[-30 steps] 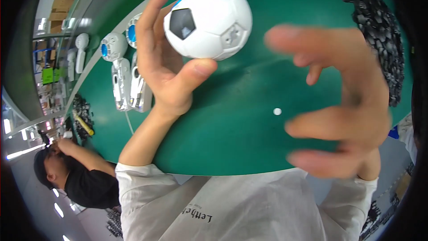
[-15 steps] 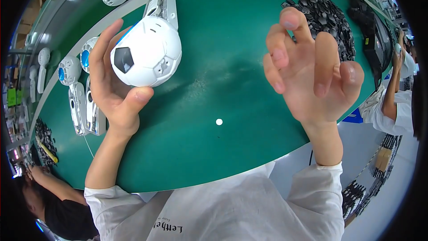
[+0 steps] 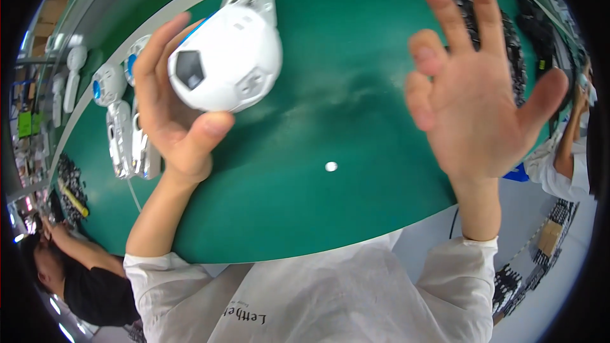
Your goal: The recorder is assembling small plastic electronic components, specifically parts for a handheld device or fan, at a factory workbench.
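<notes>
Right hand point(image 3: 470, 98): two fingers straightened, thumb out | Left hand point(image 3: 166, 128): gripping white ball point(image 3: 230, 60)

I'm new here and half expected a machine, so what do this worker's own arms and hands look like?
The left hand and right hand are a person's, with no gloves, rings, watch or cables visible. Loose, pale off-white sleeves, apparently unmarked, leave the forearms bare; they match the shirt, which has dark lettering on its front.
</notes>
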The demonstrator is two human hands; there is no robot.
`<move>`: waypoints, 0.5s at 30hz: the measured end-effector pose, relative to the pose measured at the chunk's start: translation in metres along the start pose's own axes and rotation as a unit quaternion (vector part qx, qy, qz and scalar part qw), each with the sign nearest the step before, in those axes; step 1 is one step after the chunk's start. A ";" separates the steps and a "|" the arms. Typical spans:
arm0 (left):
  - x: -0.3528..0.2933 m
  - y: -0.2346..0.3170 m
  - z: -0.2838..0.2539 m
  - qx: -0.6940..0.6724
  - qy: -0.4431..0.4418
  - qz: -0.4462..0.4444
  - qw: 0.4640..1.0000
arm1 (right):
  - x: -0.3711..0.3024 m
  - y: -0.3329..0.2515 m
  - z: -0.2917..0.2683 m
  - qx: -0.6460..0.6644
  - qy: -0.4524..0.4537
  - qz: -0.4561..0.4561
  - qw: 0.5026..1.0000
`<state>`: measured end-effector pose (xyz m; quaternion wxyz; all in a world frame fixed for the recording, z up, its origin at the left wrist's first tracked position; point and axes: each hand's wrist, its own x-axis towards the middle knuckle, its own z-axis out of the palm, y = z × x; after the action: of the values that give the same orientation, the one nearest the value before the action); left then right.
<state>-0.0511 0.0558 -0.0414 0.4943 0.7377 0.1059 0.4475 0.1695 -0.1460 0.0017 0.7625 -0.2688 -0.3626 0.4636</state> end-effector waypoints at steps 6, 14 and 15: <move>-0.002 0.007 -0.005 0.037 -0.001 0.029 0.999 | 0.000 0.007 0.009 0.013 0.035 -0.021 0.999; -0.022 0.020 -0.052 0.040 -0.055 -0.037 0.997 | -0.025 0.021 -0.007 0.033 0.031 -0.024 0.999; -0.026 0.023 -0.053 0.041 -0.043 -0.053 0.997 | -0.030 0.022 -0.011 0.034 0.036 -0.023 0.999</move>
<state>-0.1132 0.0627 -0.0306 0.4910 0.7692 0.1417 0.3837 0.1574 -0.1648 -0.0308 0.7939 -0.2509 -0.3253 0.4483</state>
